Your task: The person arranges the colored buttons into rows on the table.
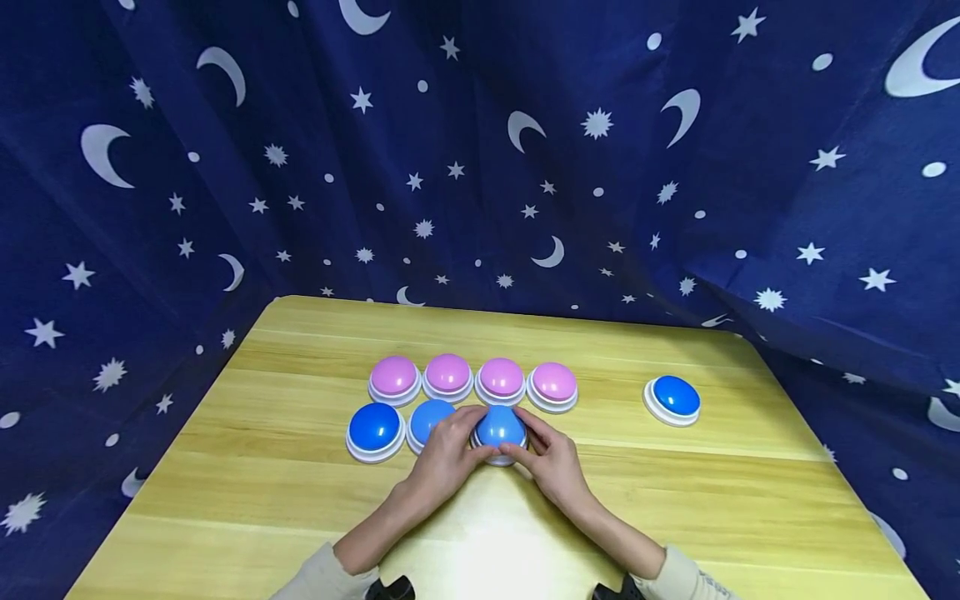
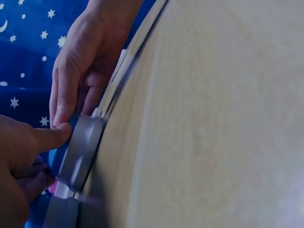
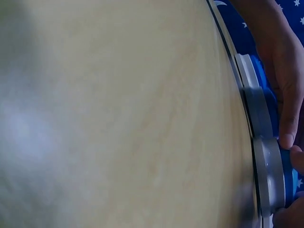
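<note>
A blue dome push button (image 1: 501,425) on a round white base is at the middle of the table, with a hand at each side. My left hand (image 1: 447,450) grips it from the left, thumb at the near rim. From the right, my right hand (image 1: 557,469) holds the same button, its thumb (image 1: 517,454) close to the other thumb. In the left wrist view the button's base (image 2: 83,152) sits low along the wooden surface. Another blue button (image 1: 429,419) lies partly hidden behind my left hand. Further left rests a third blue button (image 1: 375,427).
Behind the blue buttons stands a row of several pink dome buttons (image 1: 448,372). One more blue button (image 1: 675,395) sits apart on the right. The wooden table (image 1: 300,350) ends at a dark blue curtain (image 1: 480,150) printed with moons and stars.
</note>
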Demonstrator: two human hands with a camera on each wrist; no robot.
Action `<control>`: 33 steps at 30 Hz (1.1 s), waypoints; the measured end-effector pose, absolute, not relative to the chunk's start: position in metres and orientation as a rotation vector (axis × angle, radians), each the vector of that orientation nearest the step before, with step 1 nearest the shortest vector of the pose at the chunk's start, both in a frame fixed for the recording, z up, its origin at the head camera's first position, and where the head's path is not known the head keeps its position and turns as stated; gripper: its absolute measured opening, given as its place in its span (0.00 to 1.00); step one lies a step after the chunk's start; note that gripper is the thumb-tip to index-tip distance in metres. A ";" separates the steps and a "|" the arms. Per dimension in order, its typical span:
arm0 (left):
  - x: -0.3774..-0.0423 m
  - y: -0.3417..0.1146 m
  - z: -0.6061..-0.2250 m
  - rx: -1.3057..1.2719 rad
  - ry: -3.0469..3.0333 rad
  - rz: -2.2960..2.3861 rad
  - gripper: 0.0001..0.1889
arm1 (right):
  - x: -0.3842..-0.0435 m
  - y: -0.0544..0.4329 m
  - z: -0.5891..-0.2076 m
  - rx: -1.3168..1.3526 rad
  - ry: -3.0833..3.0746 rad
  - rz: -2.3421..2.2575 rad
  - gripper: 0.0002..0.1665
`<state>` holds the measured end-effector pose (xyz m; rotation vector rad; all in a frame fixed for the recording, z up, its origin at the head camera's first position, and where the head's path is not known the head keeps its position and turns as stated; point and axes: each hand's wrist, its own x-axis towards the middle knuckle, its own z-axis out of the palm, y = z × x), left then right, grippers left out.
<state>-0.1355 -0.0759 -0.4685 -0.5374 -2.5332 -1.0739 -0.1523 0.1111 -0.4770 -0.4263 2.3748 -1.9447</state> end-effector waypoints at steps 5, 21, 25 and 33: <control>-0.134 -0.077 -0.466 -0.581 -2.561 -1.038 0.28 | -0.152 0.110 -0.477 -0.399 2.391 -1.937 0.34; -0.139 -0.081 -0.461 -0.593 -2.615 -1.035 0.30 | -0.156 0.121 -0.473 -0.463 2.261 -1.959 0.37; -0.141 -0.081 -0.456 -0.617 -2.621 -1.033 0.30 | -0.158 0.128 -0.470 -0.483 2.307 -1.946 0.36; -0.154 -0.059 -0.431 -0.668 -2.629 -1.114 0.31 | -0.167 0.164 -0.462 -0.433 2.399 -2.012 0.35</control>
